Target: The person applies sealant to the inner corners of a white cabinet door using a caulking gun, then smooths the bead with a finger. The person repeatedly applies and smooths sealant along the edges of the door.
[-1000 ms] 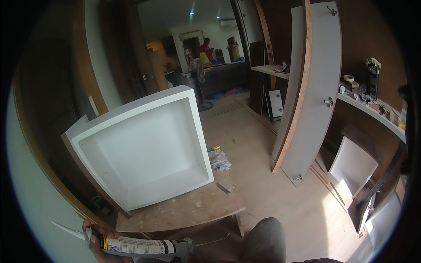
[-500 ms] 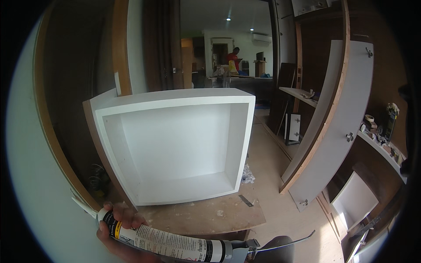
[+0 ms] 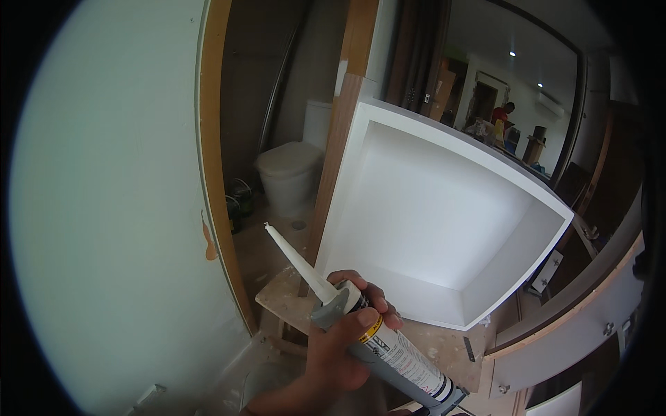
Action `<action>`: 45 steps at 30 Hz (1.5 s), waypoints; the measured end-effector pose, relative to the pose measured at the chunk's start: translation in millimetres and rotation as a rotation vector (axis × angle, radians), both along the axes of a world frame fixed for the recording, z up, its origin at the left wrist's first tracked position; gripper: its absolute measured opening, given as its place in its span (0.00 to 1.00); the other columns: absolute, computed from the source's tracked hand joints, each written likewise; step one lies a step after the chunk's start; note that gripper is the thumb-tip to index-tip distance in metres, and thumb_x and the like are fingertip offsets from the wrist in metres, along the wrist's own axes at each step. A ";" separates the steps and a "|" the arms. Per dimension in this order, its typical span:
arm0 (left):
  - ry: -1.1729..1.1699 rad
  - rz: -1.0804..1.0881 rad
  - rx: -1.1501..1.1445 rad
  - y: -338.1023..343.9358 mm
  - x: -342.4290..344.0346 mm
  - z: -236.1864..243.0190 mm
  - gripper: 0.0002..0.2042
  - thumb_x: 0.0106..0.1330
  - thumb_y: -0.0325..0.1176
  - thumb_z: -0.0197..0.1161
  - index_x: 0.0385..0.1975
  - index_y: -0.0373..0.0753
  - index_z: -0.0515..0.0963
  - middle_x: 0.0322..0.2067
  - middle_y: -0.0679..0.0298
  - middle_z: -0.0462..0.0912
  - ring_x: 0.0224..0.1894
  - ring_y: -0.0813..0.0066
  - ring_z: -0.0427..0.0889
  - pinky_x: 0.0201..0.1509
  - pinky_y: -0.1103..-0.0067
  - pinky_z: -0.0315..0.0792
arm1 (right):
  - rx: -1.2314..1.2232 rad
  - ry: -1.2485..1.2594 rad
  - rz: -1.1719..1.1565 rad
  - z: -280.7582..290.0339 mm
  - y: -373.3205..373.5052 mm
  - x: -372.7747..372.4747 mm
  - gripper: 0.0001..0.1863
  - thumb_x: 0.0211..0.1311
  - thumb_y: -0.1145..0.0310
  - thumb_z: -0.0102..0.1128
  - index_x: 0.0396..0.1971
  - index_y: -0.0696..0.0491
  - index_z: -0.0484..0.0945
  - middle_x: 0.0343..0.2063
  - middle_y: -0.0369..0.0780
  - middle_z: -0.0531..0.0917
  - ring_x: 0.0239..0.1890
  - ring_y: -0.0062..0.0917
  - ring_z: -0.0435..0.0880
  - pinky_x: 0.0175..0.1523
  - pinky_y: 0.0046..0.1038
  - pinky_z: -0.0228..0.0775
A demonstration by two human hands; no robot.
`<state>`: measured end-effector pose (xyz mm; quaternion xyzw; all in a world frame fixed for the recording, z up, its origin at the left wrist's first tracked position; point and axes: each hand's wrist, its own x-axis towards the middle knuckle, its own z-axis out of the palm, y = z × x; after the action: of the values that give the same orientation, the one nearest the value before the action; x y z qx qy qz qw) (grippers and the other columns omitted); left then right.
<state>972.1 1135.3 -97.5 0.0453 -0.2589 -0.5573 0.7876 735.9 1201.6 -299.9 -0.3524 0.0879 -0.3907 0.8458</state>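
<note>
My left hand (image 3: 343, 343) is wrapped round the front of a caulking gun (image 3: 454, 399) loaded with a white sealant cartridge (image 3: 409, 360). The long white nozzle (image 3: 298, 263) tilts up and leftward, its tip touching nothing. Behind the gun stands a white open-fronted cabinet box (image 3: 423, 201) with a brown wood-grain side (image 3: 329, 187), resting on a dusty worktop (image 3: 284, 298). Of my right hand (image 3: 400, 412), only a sliver seems to show at the lower edge by the gun's rear; its fingers are hidden.
On the left is a pale wall (image 3: 132, 194) beside a wooden door frame (image 3: 214, 139). Through the doorway stand a toilet (image 3: 284, 173) and cans (image 3: 239, 197). A metal strip (image 3: 470, 349) lies on the worktop. Hinged panels (image 3: 562, 353) are at right; a person (image 3: 501, 114) is far off.
The view has swung left, bringing the wall and toilet into sight. The caulking gun has turned from lying nearly level to nozzle-up, and come toward the middle, still in my left hand.
</note>
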 end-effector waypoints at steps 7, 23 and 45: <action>0.012 -0.040 -0.056 7.8 -6.4 -6.8 0.21 0.64 0.23 0.67 0.54 0.43 0.69 0.42 0.58 0.78 0.44 0.62 0.84 0.53 0.62 0.78 | 0.098 0.090 -0.021 -1.4 10.6 -5.1 0.21 0.73 0.53 0.59 0.23 0.50 0.72 0.22 0.37 0.71 0.32 0.32 0.75 0.53 0.47 0.79; -0.041 -0.039 0.091 15.3 -24.9 -13.9 0.20 0.64 0.22 0.70 0.53 0.42 0.71 0.43 0.57 0.78 0.43 0.63 0.85 0.51 0.65 0.81 | 0.272 0.023 -0.071 1.6 30.0 -5.2 0.20 0.78 0.53 0.53 0.24 0.46 0.69 0.21 0.34 0.67 0.28 0.30 0.70 0.42 0.39 0.68; -0.251 0.348 0.147 44.1 -10.1 2.0 0.19 0.64 0.20 0.71 0.50 0.37 0.70 0.36 0.58 0.81 0.38 0.69 0.86 0.45 0.70 0.83 | 0.087 -0.285 0.185 -35.9 24.7 34.8 0.26 0.77 0.48 0.54 0.20 0.47 0.67 0.18 0.33 0.65 0.24 0.30 0.67 0.36 0.40 0.65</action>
<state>962.1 1179.4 -95.5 0.2156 -0.3021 -0.4205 0.8279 770.7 1226.3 -335.8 -0.2631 -0.0489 -0.3528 0.8966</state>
